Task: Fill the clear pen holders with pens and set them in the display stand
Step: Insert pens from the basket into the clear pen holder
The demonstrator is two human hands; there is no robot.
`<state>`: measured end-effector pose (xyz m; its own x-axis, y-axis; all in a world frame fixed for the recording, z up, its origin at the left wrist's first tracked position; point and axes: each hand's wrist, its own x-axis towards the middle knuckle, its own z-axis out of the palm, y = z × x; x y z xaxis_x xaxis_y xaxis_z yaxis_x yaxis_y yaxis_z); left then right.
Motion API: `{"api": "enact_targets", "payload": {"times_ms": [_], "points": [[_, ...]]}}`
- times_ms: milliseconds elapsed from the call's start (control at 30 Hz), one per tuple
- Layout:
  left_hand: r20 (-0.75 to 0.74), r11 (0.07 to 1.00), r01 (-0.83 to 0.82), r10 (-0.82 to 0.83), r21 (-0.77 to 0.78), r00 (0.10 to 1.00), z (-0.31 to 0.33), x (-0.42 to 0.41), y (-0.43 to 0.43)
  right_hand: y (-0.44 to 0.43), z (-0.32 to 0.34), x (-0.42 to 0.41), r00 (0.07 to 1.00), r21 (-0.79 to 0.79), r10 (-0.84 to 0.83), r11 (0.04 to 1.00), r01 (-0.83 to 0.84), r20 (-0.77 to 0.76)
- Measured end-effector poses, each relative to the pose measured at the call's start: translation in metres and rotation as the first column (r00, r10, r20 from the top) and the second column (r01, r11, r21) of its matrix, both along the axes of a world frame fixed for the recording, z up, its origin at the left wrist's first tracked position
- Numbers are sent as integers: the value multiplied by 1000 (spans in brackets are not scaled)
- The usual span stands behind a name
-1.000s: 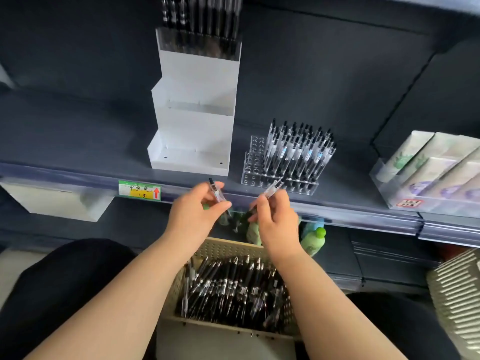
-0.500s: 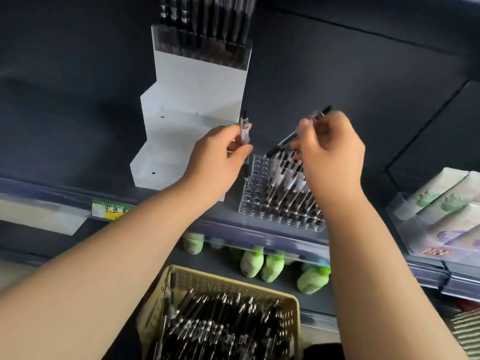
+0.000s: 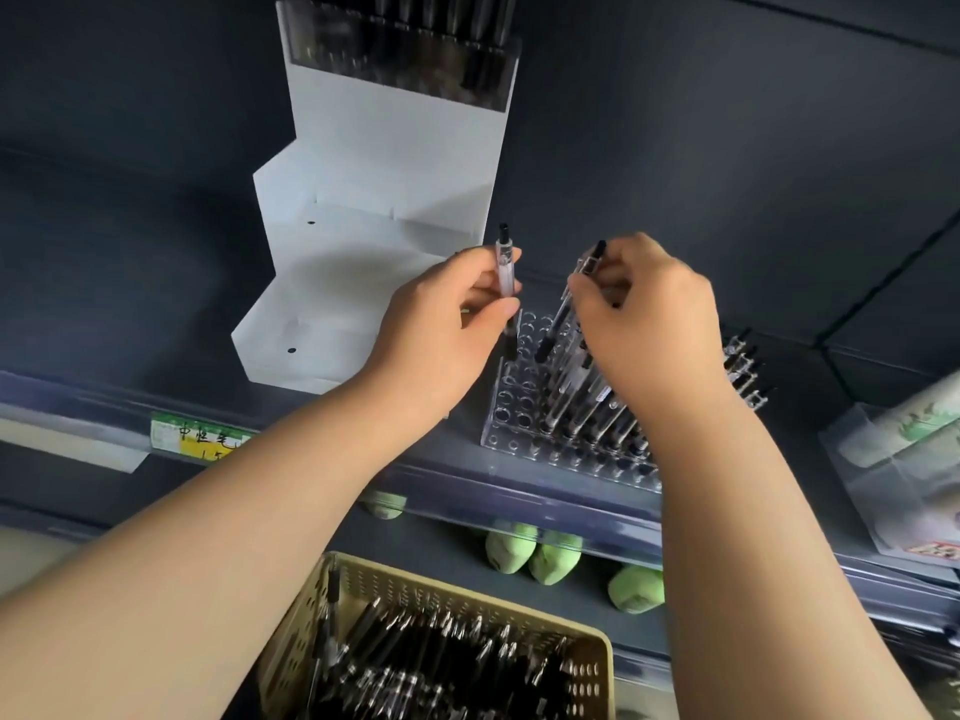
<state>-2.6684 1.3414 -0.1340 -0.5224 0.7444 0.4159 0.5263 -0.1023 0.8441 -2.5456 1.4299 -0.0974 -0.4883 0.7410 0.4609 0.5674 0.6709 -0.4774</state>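
1. Clear pen holder (image 3: 511, 407): in the head view it is seen as a transparent block drilled with rows of round holes; it stands on the dark shelf (image 3: 519, 491), just right of the white display stand (image 3: 374, 200); open holes are seen along its left columns, while the right part is packed with pens (image 3: 587, 402) that lean back to the right.
2. The stored pens are shown with clear barrels, black grips and black tops.
3. A pen (image 3: 505, 267) is pinched between thumb and fingers of the left hand (image 3: 441, 330); it is held upright above the holder's left edge, black end down; whether that end has entered a hole cannot be told.
4. A second pen (image 3: 576, 288) is pinched in the curled fingers of the right hand (image 3: 644, 324); it is tilted, top to the upper right, black lower end aimed at the holder's back rows.
5. The stand is stepped in white tiers, a small dark dot being visible on each of the two lower steps; on the top tier a filled holder (image 3: 405, 59) of dark pens is seen, cut off by the frame's edge.
6. A beige perforated basket (image 3: 467, 579) is seen below the shelf, near the camera; it is heaped with loose pens (image 3: 441, 667).
7. A green and yellow price label (image 3: 200, 439) is fixed to the shelf edge at the left; green bottles (image 3: 550, 558) are ranged on the shelf beneath; a clear box (image 3: 893, 459) of pale packets is placed at the far right.
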Motion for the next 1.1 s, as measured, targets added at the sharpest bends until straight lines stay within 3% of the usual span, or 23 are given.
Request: {"api": "enact_targets", "payload": {"times_ms": [1100], "points": [[33,1000,23,-23,3,999,-8,4,10,0,-3,-4,1000,21,-27,999,28,-10]]}}
